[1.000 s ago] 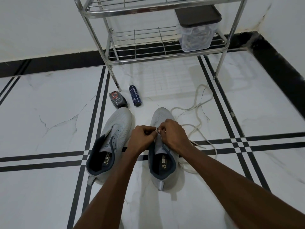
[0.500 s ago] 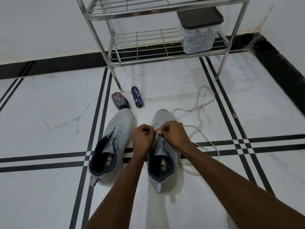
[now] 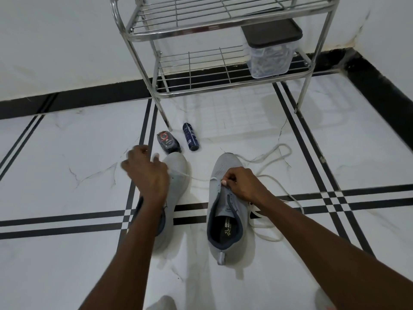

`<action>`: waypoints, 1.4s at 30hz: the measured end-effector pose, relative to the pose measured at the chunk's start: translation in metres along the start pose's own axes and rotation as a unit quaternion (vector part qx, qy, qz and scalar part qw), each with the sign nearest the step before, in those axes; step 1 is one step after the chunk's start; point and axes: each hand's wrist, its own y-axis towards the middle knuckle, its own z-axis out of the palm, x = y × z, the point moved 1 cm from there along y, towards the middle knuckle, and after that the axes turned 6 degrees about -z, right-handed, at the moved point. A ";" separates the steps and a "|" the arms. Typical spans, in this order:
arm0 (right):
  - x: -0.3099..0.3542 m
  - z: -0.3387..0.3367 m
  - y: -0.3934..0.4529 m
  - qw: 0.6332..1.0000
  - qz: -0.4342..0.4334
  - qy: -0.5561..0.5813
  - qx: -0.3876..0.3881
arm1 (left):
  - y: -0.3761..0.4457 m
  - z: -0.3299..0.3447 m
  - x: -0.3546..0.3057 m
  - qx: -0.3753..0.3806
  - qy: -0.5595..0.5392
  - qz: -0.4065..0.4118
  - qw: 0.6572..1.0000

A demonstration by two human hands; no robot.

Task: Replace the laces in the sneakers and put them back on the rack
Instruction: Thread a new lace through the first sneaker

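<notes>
Head: L hand (image 3: pixel 146 173) blurred, grip unclear; R hand (image 3: pixel 242 183) pinches lace (image 3: pixel 271 156), cans (image 3: pixel 191 137) ahead.

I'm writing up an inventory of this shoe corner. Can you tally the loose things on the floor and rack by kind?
Grey sneakers: 2
White laces: 1
Polish bottle: 1
Blue spray can: 1
Lidded plastic box on the rack: 1
Total: 6

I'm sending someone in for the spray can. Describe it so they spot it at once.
Start at the metal rack against the wall and find its front left leg. On the floor tiles just beyond that leg lies the spray can, on its side. It is the slim dark blue cylinder; the squat dark bottle beside it has a red ring.
</notes>
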 end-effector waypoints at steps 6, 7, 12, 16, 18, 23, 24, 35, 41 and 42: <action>-0.002 0.000 0.002 1.000 -0.013 -0.008 0.009 | -0.056 0.067 0.013 0.348 0.088 0.162 0.919; -0.003 0.000 0.001 1.000 -0.018 -0.007 0.012 | -0.061 0.070 0.013 0.356 0.075 0.155 0.918; -0.004 0.002 -0.001 1.000 -0.023 0.002 0.013 | -0.041 0.050 0.003 0.228 0.073 0.127 0.962; -0.005 0.003 0.000 1.000 -0.016 0.003 0.012 | 0.002 0.004 0.008 -0.056 0.059 -0.107 0.991; -0.003 0.003 0.000 1.000 -0.010 0.004 0.018 | 0.003 -0.005 0.009 -0.082 0.109 -0.088 0.987; 0.002 0.002 0.000 1.000 -0.002 0.000 0.025 | -0.042 0.038 0.002 0.223 0.094 0.165 0.956; 0.002 0.002 0.000 1.000 -0.003 -0.005 0.026 | -0.051 0.049 0.005 0.277 0.108 0.184 0.937; -0.003 0.004 -0.007 1.000 -0.012 0.015 0.010 | -0.043 0.040 0.012 0.128 0.013 0.019 0.992; 0.009 -0.018 -0.006 0.999 0.004 0.023 0.040 | -0.043 0.030 0.005 0.120 0.093 0.029 0.988; 0.012 -0.027 -0.005 0.998 0.017 0.030 0.042 | -0.044 0.031 0.000 0.128 0.091 0.045 0.987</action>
